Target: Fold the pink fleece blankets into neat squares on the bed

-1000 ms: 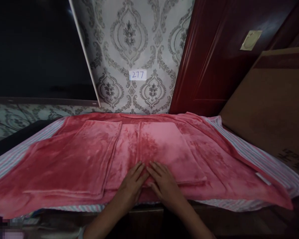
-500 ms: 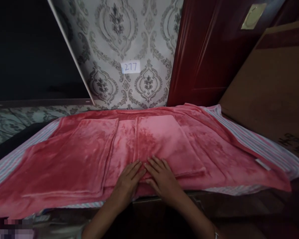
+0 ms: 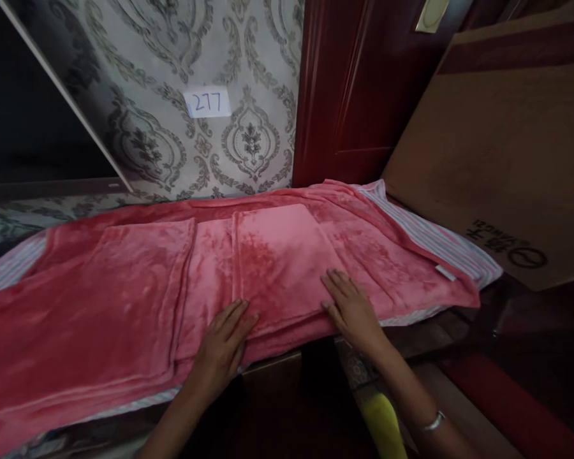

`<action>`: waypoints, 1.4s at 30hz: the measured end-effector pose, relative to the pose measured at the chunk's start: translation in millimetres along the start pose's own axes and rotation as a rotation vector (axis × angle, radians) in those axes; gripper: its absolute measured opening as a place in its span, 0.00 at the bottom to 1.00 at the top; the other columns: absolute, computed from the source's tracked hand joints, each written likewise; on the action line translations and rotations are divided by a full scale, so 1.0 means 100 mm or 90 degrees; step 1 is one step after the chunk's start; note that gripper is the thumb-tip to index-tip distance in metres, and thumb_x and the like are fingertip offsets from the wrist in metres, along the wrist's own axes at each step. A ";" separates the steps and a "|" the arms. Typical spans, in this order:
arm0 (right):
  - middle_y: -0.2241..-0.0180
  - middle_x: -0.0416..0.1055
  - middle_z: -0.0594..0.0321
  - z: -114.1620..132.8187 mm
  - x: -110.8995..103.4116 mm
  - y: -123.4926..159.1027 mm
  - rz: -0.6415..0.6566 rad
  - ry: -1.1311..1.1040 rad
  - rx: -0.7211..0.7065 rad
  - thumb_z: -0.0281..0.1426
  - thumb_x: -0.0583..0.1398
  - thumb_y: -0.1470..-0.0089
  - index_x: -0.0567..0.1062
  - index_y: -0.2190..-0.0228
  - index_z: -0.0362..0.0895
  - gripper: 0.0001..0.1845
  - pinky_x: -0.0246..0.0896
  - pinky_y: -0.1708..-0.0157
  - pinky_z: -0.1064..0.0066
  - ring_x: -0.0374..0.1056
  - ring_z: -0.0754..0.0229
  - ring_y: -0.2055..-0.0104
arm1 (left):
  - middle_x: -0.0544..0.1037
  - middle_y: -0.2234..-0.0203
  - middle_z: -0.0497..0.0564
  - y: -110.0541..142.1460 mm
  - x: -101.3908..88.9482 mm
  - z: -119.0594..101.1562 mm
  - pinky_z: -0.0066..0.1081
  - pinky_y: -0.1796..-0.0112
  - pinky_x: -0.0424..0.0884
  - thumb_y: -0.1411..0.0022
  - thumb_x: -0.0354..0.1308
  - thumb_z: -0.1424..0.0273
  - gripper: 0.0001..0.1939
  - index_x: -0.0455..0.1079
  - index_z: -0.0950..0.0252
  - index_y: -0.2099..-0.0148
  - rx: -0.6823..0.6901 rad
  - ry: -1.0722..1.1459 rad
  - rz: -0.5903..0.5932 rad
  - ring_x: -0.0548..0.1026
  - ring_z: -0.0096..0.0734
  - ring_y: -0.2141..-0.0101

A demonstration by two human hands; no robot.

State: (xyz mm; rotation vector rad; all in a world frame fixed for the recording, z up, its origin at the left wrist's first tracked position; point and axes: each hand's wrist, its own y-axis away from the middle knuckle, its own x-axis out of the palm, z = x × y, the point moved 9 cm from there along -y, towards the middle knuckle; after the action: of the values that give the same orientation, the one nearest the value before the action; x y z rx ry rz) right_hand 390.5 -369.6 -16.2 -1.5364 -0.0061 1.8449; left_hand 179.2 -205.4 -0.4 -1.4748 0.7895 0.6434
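Observation:
A folded pink plush blanket lies flat in the middle, its near edge showing stacked layers. My left hand rests on its near left corner, palm down with fingers stretched out. At the near right corner, my right hand lies with extended fingers touching the plush. Neither hand grips anything. Another folded pink section lies to the left, with a strip of pink plush between the two. More pink plush with a small white label spreads out beneath and to the right.
Striped cloth shows under the plush at its edges. A large cardboard box leans at the right beside a dark red door. A dark screen stands back left. A paper marked 277 is on the patterned wall.
My hands have moved apart: the right slid right along the folded plush to its near right corner, while the left stays near the left corner. The view has turned rightward.

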 end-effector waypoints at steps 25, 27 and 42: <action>0.28 0.46 0.57 1.27 0.76 -0.67 0.280 -0.023 -0.158 0.43 0.50 0.31 0.58 0.31 0.51 0.30 0.38 0.32 0.40 0.38 0.47 0.26 | 0.71 0.38 0.58 0.10 0.04 -0.01 0.46 0.42 0.70 0.35 0.51 0.79 0.28 0.66 0.58 0.34 -0.048 0.016 -0.005 0.66 0.42 0.36; 0.29 0.49 0.56 1.21 0.76 -0.70 0.317 -0.033 -0.181 0.43 0.52 0.32 0.59 0.32 0.52 0.31 0.40 0.32 0.41 0.40 0.48 0.26 | 0.72 0.38 0.57 0.09 0.03 -0.02 0.45 0.42 0.70 0.35 0.51 0.79 0.28 0.67 0.58 0.35 -0.047 0.014 -0.010 0.66 0.41 0.36; 0.28 0.47 0.50 0.91 0.90 -1.99 0.201 0.026 -0.064 0.43 0.49 0.31 0.56 0.31 0.46 0.32 0.41 0.33 0.41 0.43 0.42 0.27 | 0.70 0.36 0.56 0.11 -0.07 -0.01 0.47 0.41 0.70 0.35 0.54 0.74 0.26 0.67 0.56 0.35 -0.121 0.073 0.035 0.66 0.42 0.36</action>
State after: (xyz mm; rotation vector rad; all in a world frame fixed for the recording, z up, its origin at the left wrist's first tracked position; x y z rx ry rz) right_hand 413.4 -136.4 19.6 -1.7234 0.1740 2.0837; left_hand 165.7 -205.2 -1.7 -1.6804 0.8786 0.6948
